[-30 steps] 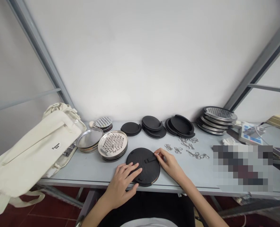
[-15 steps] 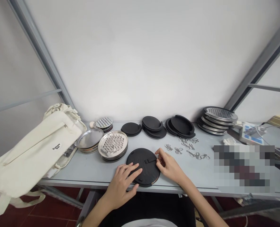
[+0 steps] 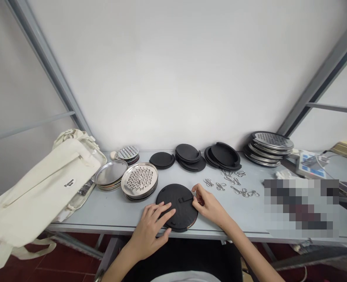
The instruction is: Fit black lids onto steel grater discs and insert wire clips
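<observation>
A round black plastic disc (image 3: 173, 196) lies near the table's front edge, with a narrow slotted strip running to its right rim. My left hand (image 3: 154, 223) rests on the disc's lower left, fingers spread. At the right rim, my right hand (image 3: 207, 203) pinches a small silver wire clip (image 3: 194, 193), mostly hidden by the fingers. Several similar bent wire clips (image 3: 220, 186) are scattered to the right of the disc. Left of it stand a stack of round metal grater plates (image 3: 140, 178) and a stack of plain metal discs (image 3: 111, 172).
Black round holders (image 3: 187, 152) line the back by the wall, beside deeper black rings (image 3: 224, 154). A tall stack of graters (image 3: 273, 143) stands at back right. A cream bag (image 3: 44, 188) covers the left end; a blue-and-white box (image 3: 311, 164) sits right.
Both hands stay at the disc in nearly the same pose. The whole view has shifted very slightly; nothing has been taken up or let go.
</observation>
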